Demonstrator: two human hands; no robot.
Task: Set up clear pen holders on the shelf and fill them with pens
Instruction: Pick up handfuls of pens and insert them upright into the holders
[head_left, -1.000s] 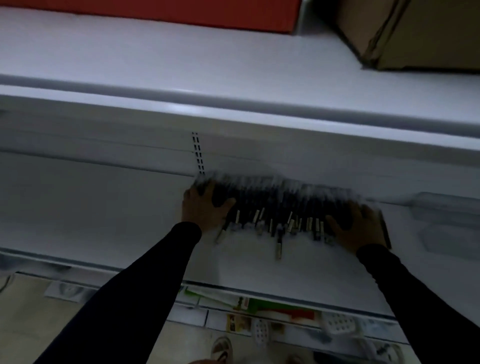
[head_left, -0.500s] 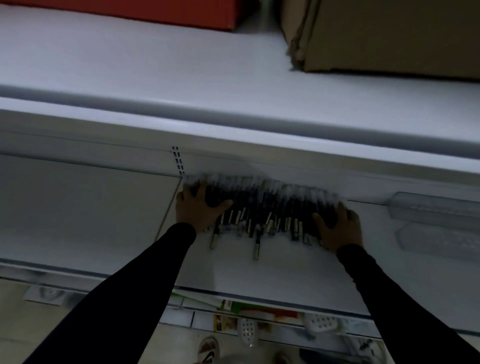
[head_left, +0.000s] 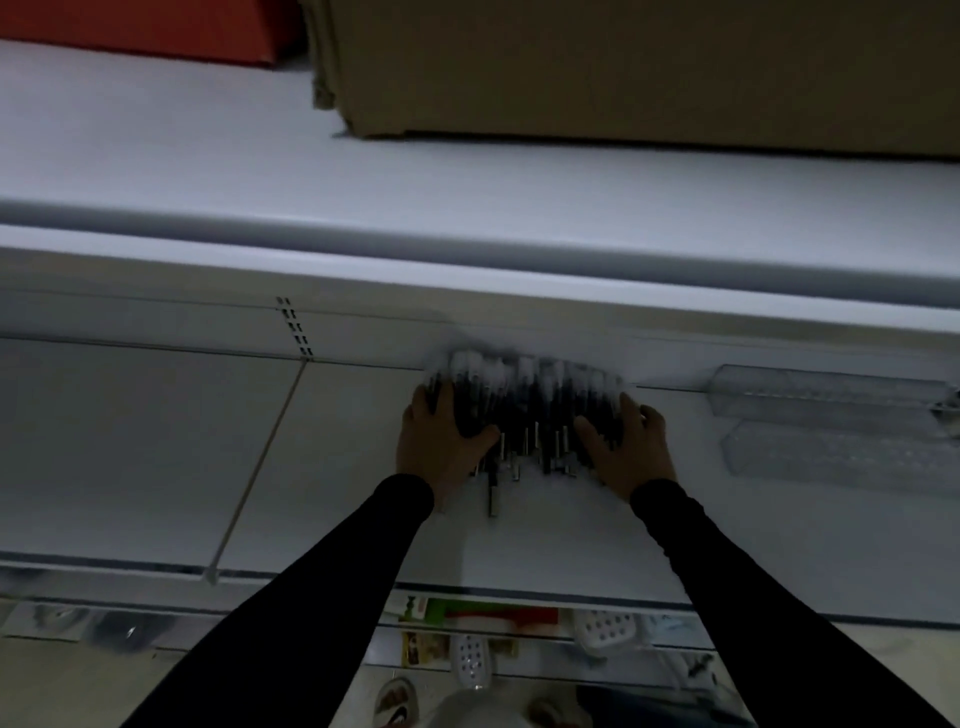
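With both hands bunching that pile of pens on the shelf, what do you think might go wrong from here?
1. The left hand and right hand only press the sides of the pens; squeezed harder, the bundle may buckle and scatter.
2. One pen already pokes out toward the shelf front and may be left behind or roll off.
3. The clear pen holders lie off to the right, so loose pens may drop in transit.
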